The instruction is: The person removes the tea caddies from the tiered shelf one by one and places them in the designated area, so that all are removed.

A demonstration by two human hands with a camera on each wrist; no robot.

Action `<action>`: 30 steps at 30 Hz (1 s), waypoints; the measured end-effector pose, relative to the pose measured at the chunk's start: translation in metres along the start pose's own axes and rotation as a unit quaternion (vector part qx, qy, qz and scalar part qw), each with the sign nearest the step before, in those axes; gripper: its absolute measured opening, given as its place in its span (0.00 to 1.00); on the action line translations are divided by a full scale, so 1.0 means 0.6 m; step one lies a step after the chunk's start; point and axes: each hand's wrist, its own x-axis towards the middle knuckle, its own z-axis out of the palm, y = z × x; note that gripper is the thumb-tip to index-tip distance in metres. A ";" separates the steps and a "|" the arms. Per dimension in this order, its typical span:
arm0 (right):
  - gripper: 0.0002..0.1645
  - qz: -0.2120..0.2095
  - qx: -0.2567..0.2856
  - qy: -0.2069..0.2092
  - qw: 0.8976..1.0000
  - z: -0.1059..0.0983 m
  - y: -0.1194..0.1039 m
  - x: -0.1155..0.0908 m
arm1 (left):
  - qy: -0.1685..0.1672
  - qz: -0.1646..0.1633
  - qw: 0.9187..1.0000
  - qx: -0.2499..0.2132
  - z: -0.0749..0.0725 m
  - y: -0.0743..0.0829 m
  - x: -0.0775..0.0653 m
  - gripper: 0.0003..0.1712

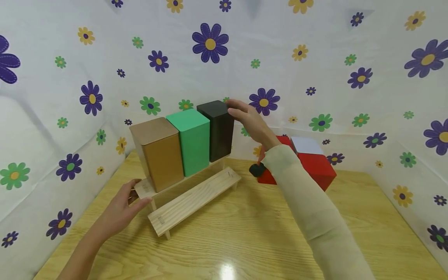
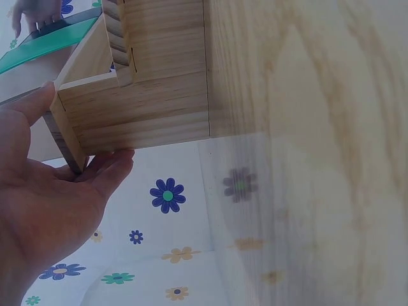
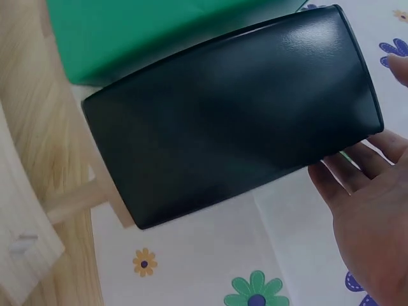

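A two-step wooden stand (image 1: 196, 201) bears a brown box (image 1: 163, 161), a green box (image 1: 196, 147) and a black box (image 1: 222, 136), side by side on its upper step. My left hand (image 1: 120, 212) grips the near left end of that step; in the left wrist view its thumb (image 2: 39, 105) lies at one side of the board and its fingers at the other. My right hand (image 1: 252, 121) touches the black box near its top right edge. Seen from the right wrist, the fingertips are partly hidden behind the black box (image 3: 233, 121), and the thumb stands apart from it.
Red boxes (image 1: 317, 169) and a white-topped box (image 1: 307, 145) lie at the right, partly behind my right sleeve (image 1: 306, 196). A small dark green object (image 1: 257, 170) is beside them. Flower-printed cloth (image 1: 234, 77) encloses the back and sides of the wooden table (image 1: 224, 245).
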 end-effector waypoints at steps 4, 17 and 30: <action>0.34 -0.002 0.035 0.000 0.999 0.010 0.001 0.015 | 0.000 -0.004 1.000 -0.001 -0.002 -0.001 0.000 0.45; 0.37 0.027 0.151 -0.039 0.987 0.018 0.008 0.027 | -0.002 -0.008 1.000 0.001 0.001 -0.002 -0.001 0.46; 0.42 0.016 0.156 -0.071 0.985 0.006 0.012 0.009 | -0.002 -0.014 1.000 -0.001 -0.001 -0.004 0.000 0.46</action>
